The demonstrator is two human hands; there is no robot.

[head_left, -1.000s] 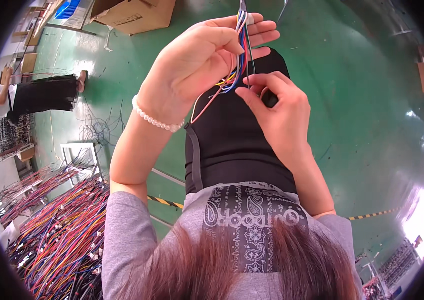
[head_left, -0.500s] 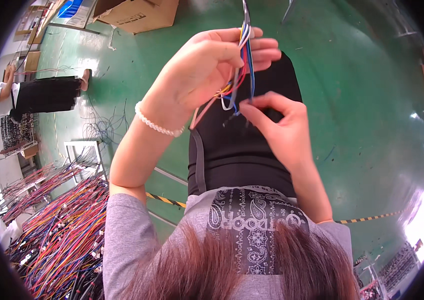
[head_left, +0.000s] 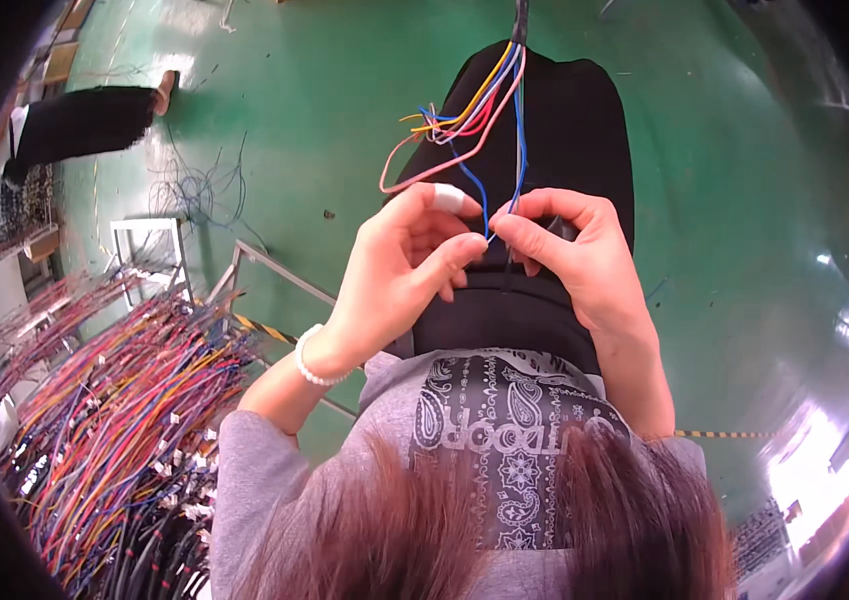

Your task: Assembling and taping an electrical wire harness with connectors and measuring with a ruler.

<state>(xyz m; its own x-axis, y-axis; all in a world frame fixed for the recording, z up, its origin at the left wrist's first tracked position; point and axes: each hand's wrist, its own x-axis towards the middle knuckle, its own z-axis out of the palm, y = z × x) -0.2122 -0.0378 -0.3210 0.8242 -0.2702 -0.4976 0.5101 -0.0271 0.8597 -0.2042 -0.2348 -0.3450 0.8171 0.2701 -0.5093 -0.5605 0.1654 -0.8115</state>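
A cable with a black sheath [head_left: 521,22] comes down from the top and fans out into blue, yellow, red, pink, white and grey wires [head_left: 485,112]. My right hand [head_left: 580,245] pinches a blue wire [head_left: 522,150] and a pale wire beside it between thumb and forefinger. My left hand [head_left: 410,250], white tape round one finger, is closed at the end of another blue wire [head_left: 482,190], close to my right fingertips. The other wires hang loose in a curled bunch to the upper left of the hands. Small wire ends between the fingertips are partly hidden.
A large heap of multicoloured cables [head_left: 135,420] lies at the lower left by a metal frame [head_left: 275,265]. Loose dark wires [head_left: 205,190] lie on the green floor [head_left: 295,110]. Another person's dark-clothed legs [head_left: 90,125] show at the upper left.
My left hand has come down from the wire bundle and turned its fingers toward my right hand. The wires have spread apart, with the loose bunch now to the left.
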